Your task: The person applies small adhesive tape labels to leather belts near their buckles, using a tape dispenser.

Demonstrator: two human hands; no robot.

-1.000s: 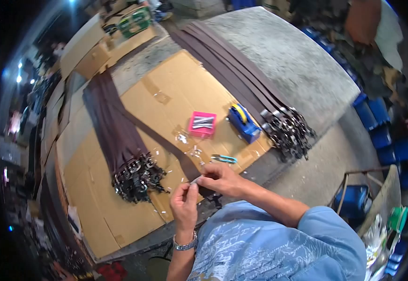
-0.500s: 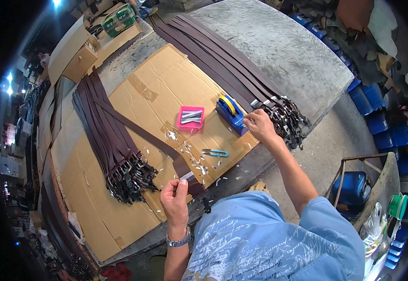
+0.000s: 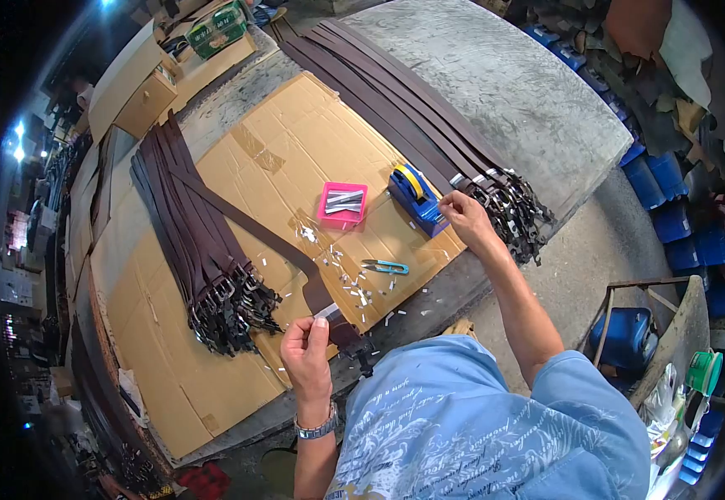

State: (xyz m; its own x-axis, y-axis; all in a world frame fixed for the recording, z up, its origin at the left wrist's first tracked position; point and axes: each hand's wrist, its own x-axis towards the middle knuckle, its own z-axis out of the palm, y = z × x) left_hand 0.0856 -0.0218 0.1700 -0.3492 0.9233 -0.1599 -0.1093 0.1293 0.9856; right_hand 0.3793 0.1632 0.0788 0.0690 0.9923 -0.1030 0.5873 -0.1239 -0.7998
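Observation:
A dark brown leather belt [image 3: 317,292] lies across the cardboard, its buckle end hanging at the near edge. My left hand [image 3: 307,357] is closed on it near the buckle, thumb on top beside a white strip label [image 3: 327,311]. My right hand [image 3: 469,222] is pinched at the front end of a blue tape dispenser [image 3: 417,200] with a yellow core; anything between its fingertips is too small to make out. Left of the dispenser stands a pink tray [image 3: 341,222] of white and dark label strips. Thread snips [image 3: 385,267] with blue handles lie nearer me.
A pile of belts [image 3: 191,225] lies left, buckles toward me. Another belt pile [image 3: 404,108] lies right, some with white strips near the buckles. White scraps litter the cardboard sheet [image 3: 287,117] on the worktable [image 3: 495,75]. A blue jug [image 3: 626,337] stands at the right.
The view has shifted slightly. My right hand stays pinched at the dispenser's front end, and my left hand still grips the belt beside the label.

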